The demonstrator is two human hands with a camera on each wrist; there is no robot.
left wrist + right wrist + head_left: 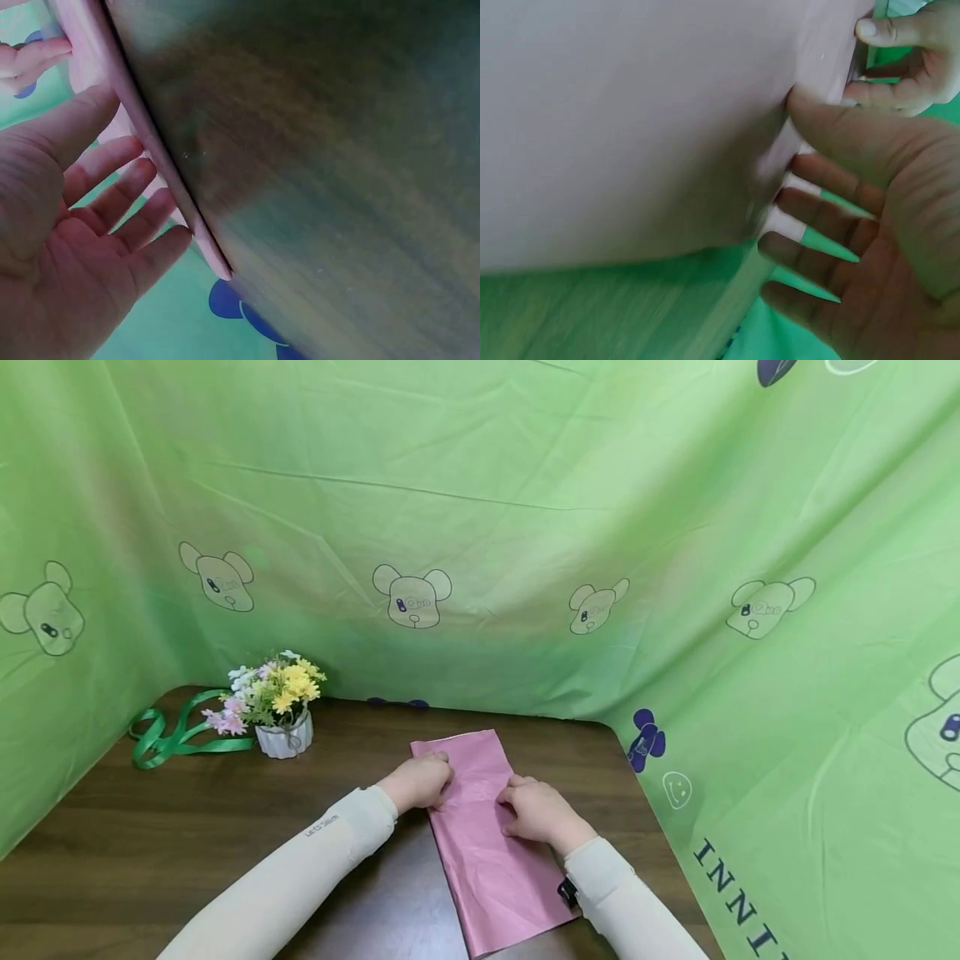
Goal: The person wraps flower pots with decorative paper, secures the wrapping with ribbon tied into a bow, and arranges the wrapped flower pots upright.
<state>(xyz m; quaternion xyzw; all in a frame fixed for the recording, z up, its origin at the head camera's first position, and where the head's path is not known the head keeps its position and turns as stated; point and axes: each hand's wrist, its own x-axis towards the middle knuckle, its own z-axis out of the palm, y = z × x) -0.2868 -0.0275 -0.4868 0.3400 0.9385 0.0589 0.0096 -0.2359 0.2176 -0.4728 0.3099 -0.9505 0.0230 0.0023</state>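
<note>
**Pink paper (pixel 513 893) stretches lengthwise between us!**

We're on the table (pixel 405 893), the sheet's far end leaning left. The right hand (pixel 536 810) comes first, at the right edge, fingers loosely spread, thumb touching paper. Slightly farther up, nearer the far end, the left hand (pixel 420 781) meets the left edge, fingers relaxed; we see neither one gripping. Beyond, leftward: flowers (pixel 288 689).

Right hand (pixel 881 202) gripping pinkish sheet (pixel 630 127), left hand (pixel 926 60) near

My right grip (pixel 542 812) hides part of the pink sheet (pixel 495 885); at five o'clock in the head view, the bottom edge crops my right sleeve (pixel 637 906).
</note>
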